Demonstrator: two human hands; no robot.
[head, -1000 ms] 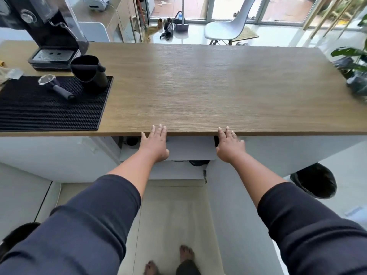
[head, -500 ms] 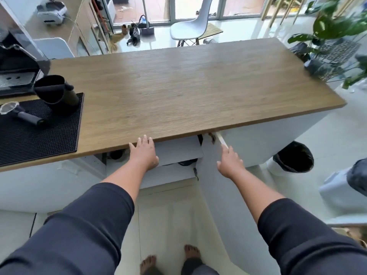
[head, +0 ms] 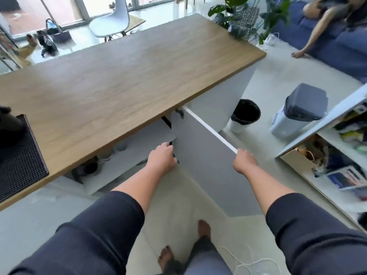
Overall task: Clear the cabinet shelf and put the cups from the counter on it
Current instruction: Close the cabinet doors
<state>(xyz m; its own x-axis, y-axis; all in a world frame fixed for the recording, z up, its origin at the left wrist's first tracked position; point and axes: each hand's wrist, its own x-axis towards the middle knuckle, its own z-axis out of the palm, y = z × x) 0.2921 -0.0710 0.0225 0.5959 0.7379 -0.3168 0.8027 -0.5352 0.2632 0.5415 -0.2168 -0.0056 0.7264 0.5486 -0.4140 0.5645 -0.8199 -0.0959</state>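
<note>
The white cabinet sits under the wooden counter (head: 119,80). My right hand (head: 243,160) grips the top corner of the right cabinet door (head: 206,171), which is swung wide open toward me. My left hand (head: 161,158) curls around the edge of the left cabinet door (head: 153,133), which is partly open. Inside, the shelf (head: 129,159) holds a few blurred items: a pale cup-like thing (head: 107,154) and a dark object (head: 89,167). No cups show on the visible counter top.
A black rubber mat (head: 17,155) lies at the counter's left end. On the floor to the right stand a black bin (head: 246,114) and a grey-lidded bin (head: 299,110). Further right is a cluttered white shelf unit (head: 337,155). A person sits on a blue sofa (head: 337,42).
My right hand has pulled the right door from nearly closed to wide open. My left hand has shifted right to the left door's edge. My view has turned to the right.
</note>
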